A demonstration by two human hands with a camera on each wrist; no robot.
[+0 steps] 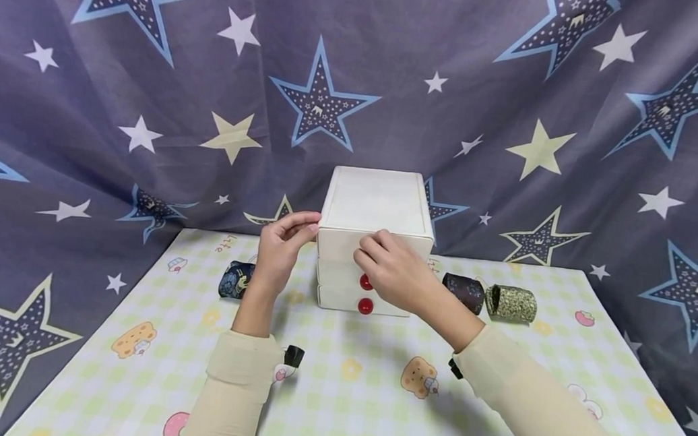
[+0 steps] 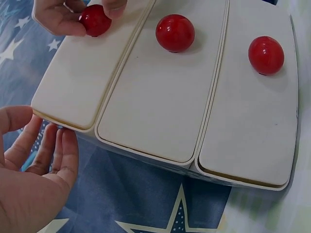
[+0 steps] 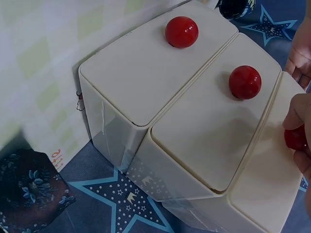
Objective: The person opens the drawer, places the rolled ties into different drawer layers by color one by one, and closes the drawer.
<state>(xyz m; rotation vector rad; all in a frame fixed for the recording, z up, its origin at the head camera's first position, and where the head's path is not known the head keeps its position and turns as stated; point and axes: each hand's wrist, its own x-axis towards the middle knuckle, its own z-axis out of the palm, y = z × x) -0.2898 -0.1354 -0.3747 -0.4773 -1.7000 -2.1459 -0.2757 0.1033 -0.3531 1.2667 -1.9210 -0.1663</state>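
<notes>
A white three-drawer box stands at the middle of the table, with one round red knob on each drawer. My right hand pinches the top drawer's red knob between thumb and fingers. Below it, the middle knob and the bottom knob are free. At the box's upper left corner, my left hand touches the edge with thumb and fairly straight fingers. In the left wrist view, all three drawer fronts lie about even with each other.
A dark blue patterned fabric roll lies left of the box, partly behind the left wrist. To the right are a dark floral roll and a yellow-green speckled roll. A starred curtain hangs behind the checked tablecloth.
</notes>
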